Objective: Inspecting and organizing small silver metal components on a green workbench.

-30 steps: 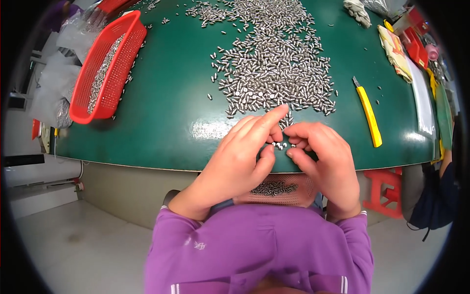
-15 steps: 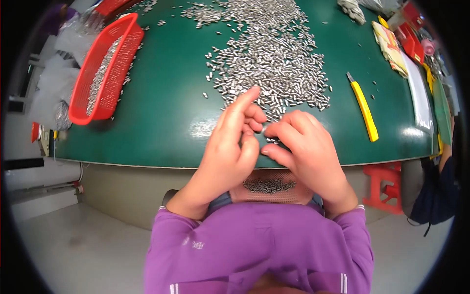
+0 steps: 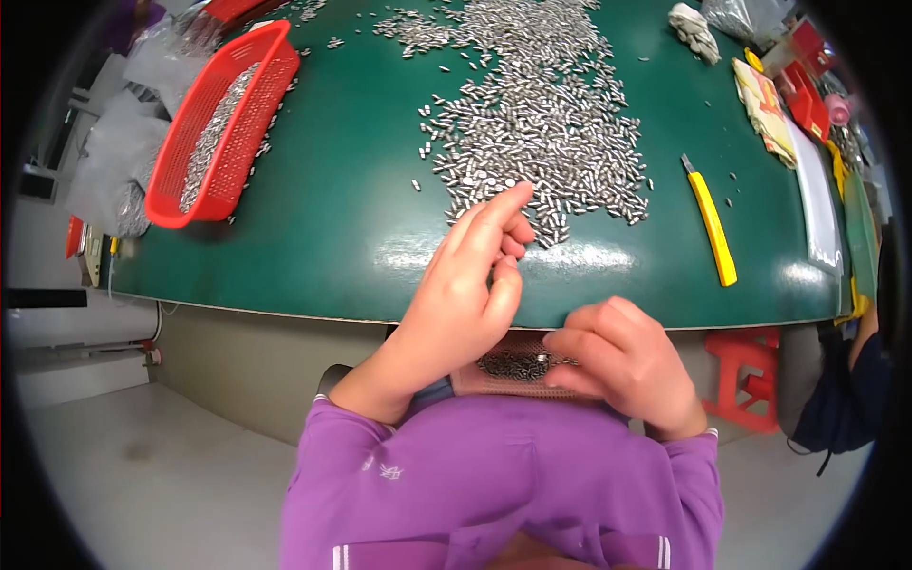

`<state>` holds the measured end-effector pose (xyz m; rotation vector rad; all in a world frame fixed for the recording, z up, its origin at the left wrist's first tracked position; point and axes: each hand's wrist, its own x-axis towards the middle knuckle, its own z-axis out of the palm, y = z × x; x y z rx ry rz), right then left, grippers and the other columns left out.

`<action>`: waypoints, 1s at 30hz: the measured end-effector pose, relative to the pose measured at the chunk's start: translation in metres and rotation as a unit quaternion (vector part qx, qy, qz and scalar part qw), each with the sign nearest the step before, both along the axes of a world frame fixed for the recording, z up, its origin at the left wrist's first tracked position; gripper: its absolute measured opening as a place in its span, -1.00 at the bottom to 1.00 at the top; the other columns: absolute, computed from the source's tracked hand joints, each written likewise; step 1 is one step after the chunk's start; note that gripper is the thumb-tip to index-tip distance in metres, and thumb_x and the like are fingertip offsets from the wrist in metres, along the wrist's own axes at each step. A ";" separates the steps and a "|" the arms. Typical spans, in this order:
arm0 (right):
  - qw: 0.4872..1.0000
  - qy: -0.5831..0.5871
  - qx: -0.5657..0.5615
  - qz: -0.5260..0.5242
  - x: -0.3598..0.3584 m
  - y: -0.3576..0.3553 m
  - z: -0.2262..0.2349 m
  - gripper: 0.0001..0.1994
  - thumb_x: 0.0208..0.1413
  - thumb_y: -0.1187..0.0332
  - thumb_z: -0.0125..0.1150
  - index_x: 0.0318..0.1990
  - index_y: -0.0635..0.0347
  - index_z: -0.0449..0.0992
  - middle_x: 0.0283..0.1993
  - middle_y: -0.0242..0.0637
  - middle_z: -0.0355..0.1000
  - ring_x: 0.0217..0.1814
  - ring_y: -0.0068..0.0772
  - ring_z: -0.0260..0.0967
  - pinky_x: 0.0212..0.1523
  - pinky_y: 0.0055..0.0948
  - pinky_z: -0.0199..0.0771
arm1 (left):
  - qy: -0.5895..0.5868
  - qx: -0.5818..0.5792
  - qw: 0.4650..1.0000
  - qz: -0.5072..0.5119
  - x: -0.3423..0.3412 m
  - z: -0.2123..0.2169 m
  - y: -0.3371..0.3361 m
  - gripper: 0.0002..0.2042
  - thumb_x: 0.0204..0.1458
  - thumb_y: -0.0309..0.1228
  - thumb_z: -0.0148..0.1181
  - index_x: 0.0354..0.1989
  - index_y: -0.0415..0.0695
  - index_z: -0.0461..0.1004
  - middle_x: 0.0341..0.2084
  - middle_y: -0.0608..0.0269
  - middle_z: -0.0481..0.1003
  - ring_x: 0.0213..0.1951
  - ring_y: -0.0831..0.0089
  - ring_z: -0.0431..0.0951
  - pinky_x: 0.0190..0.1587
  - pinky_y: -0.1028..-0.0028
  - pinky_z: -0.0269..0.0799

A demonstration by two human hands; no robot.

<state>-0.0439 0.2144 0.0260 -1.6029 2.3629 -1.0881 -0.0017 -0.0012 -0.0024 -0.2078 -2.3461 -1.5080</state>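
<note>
My left hand [image 3: 465,275] rests over the green table by the near end of a heap of small shiny metal pieces [image 3: 541,142]. Its index finger stretches toward the heap while the other fingers curl loosely; nothing shows in it. Past the table's front edge, my right hand [image 3: 627,361] hovers over a pinkish mesh basket [image 3: 475,382] on my lap. Thumb and fingers are apart there, with a bright metal piece [image 3: 542,358] in the gap, seemingly loose. More dark-looking metal pieces lie in the basket, partly hidden by both hands.
At left stands a red slotted basket [image 3: 249,152] with metal pieces inside, beside clear plastic bags [image 3: 119,157]. A yellow box cutter [image 3: 712,228] lies at right with its blade out. Beyond it are a cloth [image 3: 763,109] and white gloves [image 3: 693,31]. A red stool [image 3: 741,375] stands below.
My right hand has moved from the tabletop back and down to the lap basket, and its fingers have parted. The left hand has stayed near the heap's edge.
</note>
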 end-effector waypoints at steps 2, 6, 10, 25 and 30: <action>0.999 0.015 -0.023 -0.044 -0.006 -0.001 0.000 -0.75 0.00 0.38 0.42 -0.15 0.17 0.55 -0.17 -0.22 0.45 -0.19 -0.11 0.43 -0.17 -0.20 0.47 | -0.003 -0.018 1.000 0.012 -0.002 0.002 0.002 -0.39 0.06 -0.76 0.04 0.37 -0.23 0.25 -0.14 0.08 0.44 -0.17 0.31 0.49 -0.06 0.34 0.50; 0.980 0.064 -0.054 -0.178 -0.026 -0.015 -0.010 -0.78 0.04 0.47 0.36 -0.13 0.20 0.54 -0.21 -0.19 0.43 -0.15 -0.06 0.44 -0.12 -0.14 0.46 | 0.006 -0.101 0.994 0.048 -0.003 0.002 0.011 -0.37 0.06 -0.71 0.16 0.38 -0.26 0.24 -0.18 0.04 0.46 -0.14 0.18 0.50 -0.04 0.24 0.47; 0.978 0.051 -0.061 -0.191 -0.033 -0.029 -0.018 -0.79 0.06 0.49 0.32 -0.12 0.21 0.54 -0.21 -0.19 0.44 -0.12 -0.06 0.44 -0.10 -0.16 0.46 | 0.009 -0.133 0.990 0.049 -0.008 0.003 0.016 -0.34 0.02 -0.70 0.21 0.37 -0.29 0.24 -0.21 0.04 0.46 -0.14 0.13 0.49 -0.01 0.20 0.43; 0.986 -0.011 -0.068 -0.153 -0.029 -0.019 -0.017 -0.81 0.02 0.50 0.34 -0.20 0.19 0.52 -0.21 -0.20 0.45 -0.13 -0.03 0.43 -0.10 -0.13 0.45 | 0.017 -0.123 0.992 -0.003 -0.005 0.002 0.008 -0.33 -0.07 -0.76 0.24 0.31 -0.14 0.39 -0.28 0.31 0.52 -0.21 0.43 0.49 -0.12 0.43 0.44; 0.986 -0.019 -0.075 -0.144 -0.031 -0.021 -0.016 -0.81 0.02 0.51 0.33 -0.19 0.20 0.52 -0.20 -0.20 0.46 -0.12 -0.02 0.43 -0.09 -0.13 0.45 | 0.032 -0.126 0.992 -0.009 -0.006 0.002 0.009 -0.33 -0.09 -0.77 0.22 0.31 -0.17 0.37 -0.31 0.19 0.51 -0.23 0.23 0.51 -0.10 0.29 0.44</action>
